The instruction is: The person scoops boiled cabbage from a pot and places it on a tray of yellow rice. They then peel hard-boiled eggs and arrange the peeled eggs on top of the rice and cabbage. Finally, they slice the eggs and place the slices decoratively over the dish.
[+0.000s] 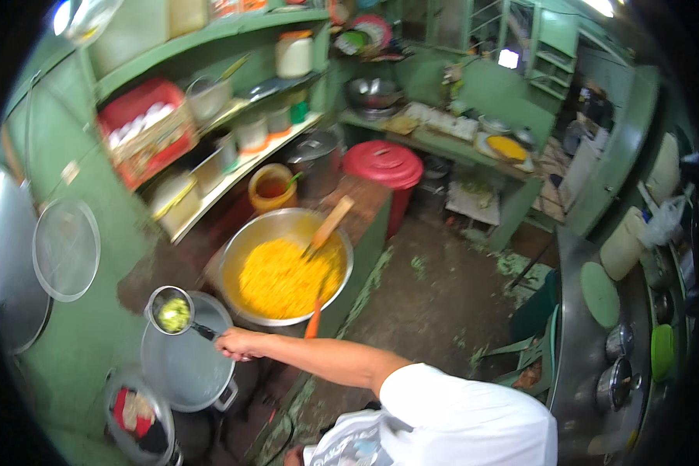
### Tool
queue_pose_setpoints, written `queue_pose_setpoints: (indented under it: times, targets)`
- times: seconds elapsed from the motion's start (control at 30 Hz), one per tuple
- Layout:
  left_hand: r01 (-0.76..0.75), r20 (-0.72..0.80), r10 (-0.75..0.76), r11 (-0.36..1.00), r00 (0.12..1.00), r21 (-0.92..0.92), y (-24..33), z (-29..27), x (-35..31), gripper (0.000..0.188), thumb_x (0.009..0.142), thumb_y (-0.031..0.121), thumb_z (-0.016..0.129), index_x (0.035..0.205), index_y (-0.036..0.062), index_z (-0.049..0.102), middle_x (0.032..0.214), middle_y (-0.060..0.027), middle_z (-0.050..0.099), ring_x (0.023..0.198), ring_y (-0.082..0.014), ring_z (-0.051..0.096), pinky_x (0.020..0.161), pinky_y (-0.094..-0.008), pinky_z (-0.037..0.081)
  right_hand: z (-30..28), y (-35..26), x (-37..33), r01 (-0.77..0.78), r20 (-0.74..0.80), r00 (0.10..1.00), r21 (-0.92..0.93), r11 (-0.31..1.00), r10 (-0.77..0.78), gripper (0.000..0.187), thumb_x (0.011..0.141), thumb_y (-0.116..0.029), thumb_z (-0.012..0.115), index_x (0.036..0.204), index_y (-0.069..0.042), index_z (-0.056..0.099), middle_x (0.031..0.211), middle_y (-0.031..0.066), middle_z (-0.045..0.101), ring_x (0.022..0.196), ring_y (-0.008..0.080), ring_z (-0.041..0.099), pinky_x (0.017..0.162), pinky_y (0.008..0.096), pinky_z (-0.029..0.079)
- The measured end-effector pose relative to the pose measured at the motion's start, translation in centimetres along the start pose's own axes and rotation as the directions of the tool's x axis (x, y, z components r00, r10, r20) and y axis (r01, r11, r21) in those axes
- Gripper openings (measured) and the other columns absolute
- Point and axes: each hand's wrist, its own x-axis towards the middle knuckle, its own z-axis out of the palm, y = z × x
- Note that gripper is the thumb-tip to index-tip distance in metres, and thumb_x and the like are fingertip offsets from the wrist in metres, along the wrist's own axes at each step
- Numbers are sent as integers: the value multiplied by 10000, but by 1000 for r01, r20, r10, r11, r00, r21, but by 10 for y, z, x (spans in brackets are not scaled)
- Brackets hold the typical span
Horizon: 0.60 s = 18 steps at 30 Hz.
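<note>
My right hand [239, 343] is closed around the black handle of a small round metal saucepan [158, 327]. Chopped pale-green pieces [174, 314] lie inside it. The saucepan is held over the far rim of a large grey metal pot [186, 373], whose visible inside shows a pale grey surface. Only a bit of my left hand [293, 457] shows at the lower edge, beside my shirt, its fingers mostly hidden. Beyond my right forearm stands a wide steel bowl [231, 268] of yellow noodles [279, 279], with a wooden utensil [332, 224] and an orange-handled one [314, 318] resting in it.
A smaller pot [163, 412] with red and dark cloths stands nearest the left. Shelves hold a red crate [147, 159] of eggs and tubs. A lidded red bin [382, 165] is beyond the bowl. To the right, a metal counter [571, 373] carries pots.
</note>
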Motion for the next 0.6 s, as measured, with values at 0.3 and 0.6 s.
queue_pose_setpoints:
  times: [0.3, 0.6]
  targets:
    - [29, 157, -51, 990, 986, 141, 153, 217, 68, 276, 929, 205, 554, 1107, 21, 657, 1020, -110, 697, 861, -224, 674, 772, -369, 547, -196, -41, -90, 96, -18, 990, -642, 761, -140, 157, 877, -157, 517, 815, -54, 618, 604, 101, 602, 474, 226, 608, 396, 392, 480]
    - [18, 247, -74, 974, 966, 224, 233, 354, 109, 295, 937, 224, 543, 1139, 31, 638, 1027, -109, 690, 864, -231, 673, 765, -376, 548, -206, -1, -178, -38, 113, 994, 215, 976, 14, 226, 881, -273, 547, 729, -106, 525, 550, -25, 489, 390, 68, 414, 325, 257, 290]
